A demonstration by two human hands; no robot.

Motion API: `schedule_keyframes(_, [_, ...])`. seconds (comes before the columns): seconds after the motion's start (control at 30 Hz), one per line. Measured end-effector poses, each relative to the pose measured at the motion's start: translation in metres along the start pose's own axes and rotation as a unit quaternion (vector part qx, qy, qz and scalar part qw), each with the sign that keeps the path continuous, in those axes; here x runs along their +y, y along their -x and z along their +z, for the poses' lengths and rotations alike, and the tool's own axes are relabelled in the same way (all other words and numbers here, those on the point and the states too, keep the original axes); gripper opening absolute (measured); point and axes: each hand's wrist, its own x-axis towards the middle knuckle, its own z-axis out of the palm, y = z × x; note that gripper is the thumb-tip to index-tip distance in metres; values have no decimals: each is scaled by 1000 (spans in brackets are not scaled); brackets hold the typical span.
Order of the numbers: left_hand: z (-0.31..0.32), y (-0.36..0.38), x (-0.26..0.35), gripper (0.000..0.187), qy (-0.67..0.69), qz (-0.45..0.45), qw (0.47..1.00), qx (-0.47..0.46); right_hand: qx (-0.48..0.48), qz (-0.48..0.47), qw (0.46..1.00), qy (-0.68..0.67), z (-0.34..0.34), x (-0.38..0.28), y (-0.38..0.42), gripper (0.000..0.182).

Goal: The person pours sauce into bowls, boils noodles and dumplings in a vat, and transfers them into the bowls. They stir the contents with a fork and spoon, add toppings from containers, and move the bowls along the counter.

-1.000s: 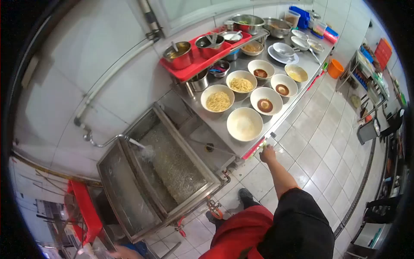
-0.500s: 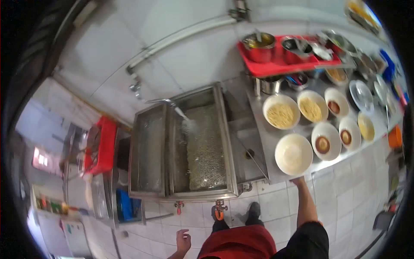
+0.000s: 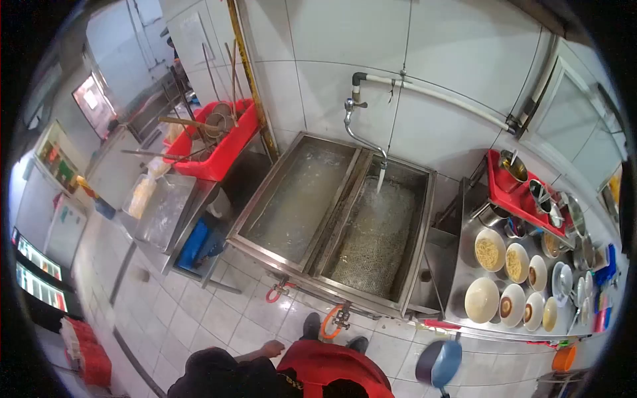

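My left hand [image 3: 271,347] hangs low beside my red apron [image 3: 332,371], over the tiled floor, holding nothing. My right hand is out of sight. A blue round scoop-like thing [image 3: 439,362] hovers at the lower right, below the counter edge; what holds it is hidden. In front of me stands a steel double vat: the left basin [image 3: 298,192] holds still water, and the right basin [image 3: 378,235] takes a stream from the wall tap [image 3: 355,113]. On the steel counter [image 3: 458,272] to the right stand several white bowls: two with noodles [image 3: 490,251], some with dark sauce [image 3: 506,306], one plain [image 3: 481,300].
A red tray [image 3: 507,189] with metal pots sits on a shelf above the bowls. A red crate [image 3: 222,142] with long-handled ladles stands left of the vat, next to a steel table [image 3: 162,209] with a blue crate [image 3: 196,242] under it. An orange bucket [image 3: 565,358] sits at the far right.
The view has swung left and pulled back, so the vat is central and the bowls lie far right. My right hand left the counter edge and went out of view; the blue scoop-like thing appeared.
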Motion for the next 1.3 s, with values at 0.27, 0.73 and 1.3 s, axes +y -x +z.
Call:
schedule_keyframes(0.27, [-17, -42, -98, 26, 416, -223, 873, 122, 199, -424, 861, 198, 171, -262, -135, 32])
schedule_keyframes(0.73, [-22, -30, -137, 15, 507, -258, 799, 194, 268, -263, 773, 511, 264, -316, -257, 37])
schedule_keyframes(1.3, [-1, -13, -188, 15, 811, -152, 557, 96, -55, -108, 992, -40, 220, -364, -213, 20])
